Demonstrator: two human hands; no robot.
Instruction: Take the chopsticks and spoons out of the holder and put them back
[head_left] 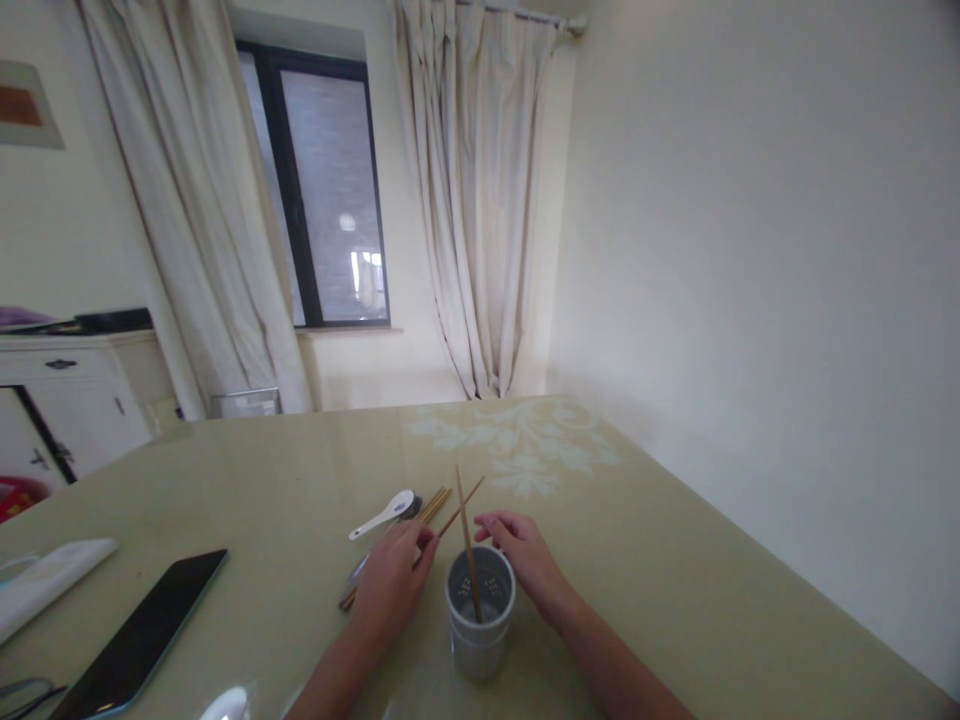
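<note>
A grey cup-shaped utensil holder [480, 645], with small holes in its bottom, stands upright on the table between my hands. One wooden chopstick [466, 530] leans inside it, its upper end sticking out above the rim. My left hand [394, 575] is closed on another chopstick [469, 497], which points away to the upper right. Under and beside that hand lie several more chopsticks [435, 505], partly covered by it. A white spoon [384, 514] rests just beyond them, next to a dark spoon-like piece. My right hand [517, 555] is beside the holder's rim, fingers loosely bent and apart, holding nothing visible.
A dark tablet or phone [150, 640] and a white flat object [52, 575] lie on the table [285, 490] at left. At the front edge is a white shiny object [225, 705], partly cut off. A wall [772, 300] runs along the right side.
</note>
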